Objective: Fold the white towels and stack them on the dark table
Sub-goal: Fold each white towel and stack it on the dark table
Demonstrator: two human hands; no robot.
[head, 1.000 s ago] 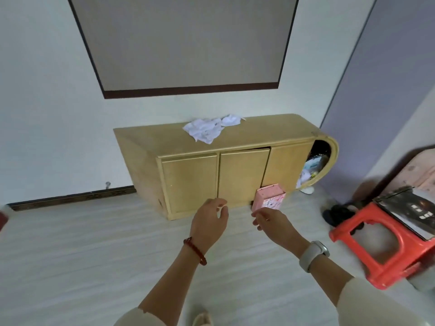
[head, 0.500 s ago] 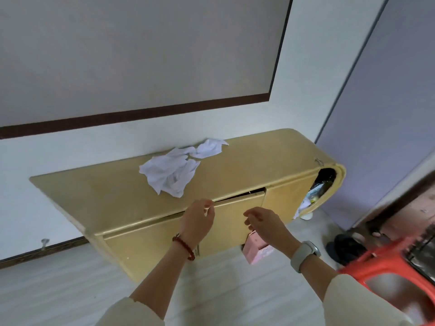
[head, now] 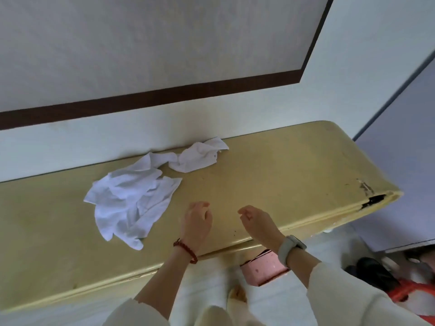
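I have both hands out over the yellow cabinet top [head: 270,175], low in the middle of the frame. My left hand [head: 196,223] sits just left of centre with a red bead bracelet [head: 186,250] at the wrist; its fingers hang loosely curled and hold nothing. My right hand [head: 257,221] is just beside it to the right, a pale watch [head: 290,248] on the wrist, fingers likewise loosely bent and gripping nothing — the two hands are near each other but apart.

The white towels [head: 134,198] lie crumpled and unfolded on the cabinet top, left of centre and a little above my hands. The larger heap spreads toward the left; a smaller bunched piece [head: 197,156] trails up and right from it, close to the white wall [head: 164,128]. My left hand is near the heap's right edge but not touching it.

The cabinet top has a chipped, dark patch at its rounded right corner [head: 374,198]. Below its front edge, lower right of centre, a pink box [head: 263,269] stands on the pale floor [head: 207,278]. At the far lower right I can make out a dark shoe [head: 374,271] and a strip of a red stool [head: 409,292] — both cut off by the frame. A dark brown band [head: 164,96] crosses the wall in the upper half.
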